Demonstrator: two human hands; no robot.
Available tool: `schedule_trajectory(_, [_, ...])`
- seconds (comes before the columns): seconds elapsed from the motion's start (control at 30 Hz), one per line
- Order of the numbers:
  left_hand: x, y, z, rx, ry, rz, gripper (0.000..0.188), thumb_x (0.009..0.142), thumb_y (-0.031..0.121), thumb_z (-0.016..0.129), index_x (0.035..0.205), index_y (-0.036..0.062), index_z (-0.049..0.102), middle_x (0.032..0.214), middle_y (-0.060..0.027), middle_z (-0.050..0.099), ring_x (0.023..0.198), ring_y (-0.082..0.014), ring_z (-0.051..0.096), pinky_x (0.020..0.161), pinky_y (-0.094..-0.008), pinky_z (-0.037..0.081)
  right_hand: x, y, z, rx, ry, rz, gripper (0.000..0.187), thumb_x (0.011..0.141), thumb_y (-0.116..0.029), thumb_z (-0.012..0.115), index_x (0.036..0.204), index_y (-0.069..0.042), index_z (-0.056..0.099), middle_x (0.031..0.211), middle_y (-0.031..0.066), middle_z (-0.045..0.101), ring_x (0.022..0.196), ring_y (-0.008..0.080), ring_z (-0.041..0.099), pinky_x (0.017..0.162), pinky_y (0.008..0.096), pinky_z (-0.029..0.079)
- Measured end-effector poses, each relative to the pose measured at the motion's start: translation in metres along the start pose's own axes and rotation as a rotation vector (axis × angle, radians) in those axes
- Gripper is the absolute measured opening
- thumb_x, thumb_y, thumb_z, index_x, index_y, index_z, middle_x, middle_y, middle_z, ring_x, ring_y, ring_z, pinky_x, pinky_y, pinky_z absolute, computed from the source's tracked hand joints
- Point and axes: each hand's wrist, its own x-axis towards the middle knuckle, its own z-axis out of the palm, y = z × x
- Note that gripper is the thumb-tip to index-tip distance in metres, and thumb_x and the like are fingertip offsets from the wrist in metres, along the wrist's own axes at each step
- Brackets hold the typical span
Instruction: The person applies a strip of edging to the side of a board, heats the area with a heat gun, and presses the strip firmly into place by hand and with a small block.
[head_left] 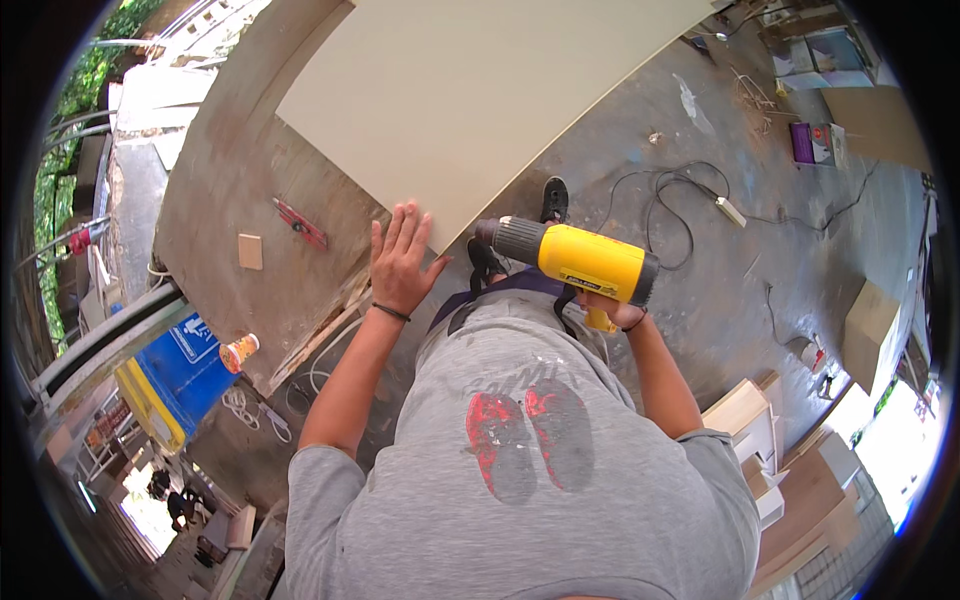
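A large cream board lies on the brown worktable, with one corner pointing toward me. My left hand is spread flat at that corner, its fingers on or just beside the board's edge. In my right hand is a yellow heat gun, held by a handle mostly hidden under its body. Its dark nozzle points left, close to the board's corner and to my left hand. I cannot tell whether the gun is running.
Red-handled pliers and a small wooden square lie on the table. An orange cup stands near a blue panel. On the floor to the right, a black cord loops beside a white power strip. A purple box sits farther right.
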Motion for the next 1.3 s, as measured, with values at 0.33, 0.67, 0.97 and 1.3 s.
schedule_trajectory(0.33, [-0.008, -0.004, 0.004, 0.054, -0.011, 0.023, 0.067, 0.075, 0.041, 0.07, 0.129, 0.0053, 0.051, 0.141, -0.0129, 0.043, 0.135, -0.0271, 0.034, 0.112, -0.0484, 0.017, 0.018, -0.049, -0.084, 0.018, 0.313, -0.172, 0.019, 0.078, -0.004, 0.065, 0.096, -0.004, 0.058, 0.08, 0.0051, 0.059, 0.071, 0.0151, 0.059, 0.064, 0.0281, 0.048])
schedule_trajectory(0.67, [-0.01, 0.019, 0.011, -0.08, 0.002, -0.162, 0.073, 0.071, 0.026, 0.074, 0.135, 0.0104, 0.043, 0.147, -0.013, 0.032, 0.137, -0.0329, 0.027, 0.108, -0.0481, 0.027, 0.186, -0.246, -0.314, -1.403, 0.759, -0.798, 0.036, 0.079, -0.019, 0.068, 0.11, -0.006, 0.055, 0.101, 0.0163, 0.064, 0.097, 0.0329, 0.06, 0.081, 0.0412, 0.048])
schedule_trajectory(0.97, [-0.006, 0.058, -0.006, -0.012, -0.026, -0.636, 0.084, 0.069, 0.032, 0.076, 0.141, 0.0148, 0.035, 0.15, -0.0142, 0.023, 0.138, -0.0336, 0.024, 0.108, -0.0509, 0.025, 0.407, -0.372, -0.395, -1.232, 0.551, -0.346, 0.037, 0.077, -0.028, 0.067, 0.105, -0.004, 0.063, 0.093, 0.0126, 0.066, 0.092, 0.0266, 0.062, 0.077, 0.0387, 0.046])
schedule_trajectory(1.3, [-0.035, 0.068, 0.012, -0.051, 0.274, -0.944, 0.071, 0.081, 0.041, 0.065, 0.134, 0.0008, 0.042, 0.141, -0.0232, 0.036, 0.131, -0.0381, 0.035, 0.107, -0.0429, 0.03, 0.487, -0.406, -0.437, -1.687, 0.726, -0.2, 0.057, 0.078, -0.041, 0.061, 0.127, -0.014, 0.052, 0.123, 0.0179, 0.057, 0.116, 0.0359, 0.052, 0.095, 0.045, 0.041])
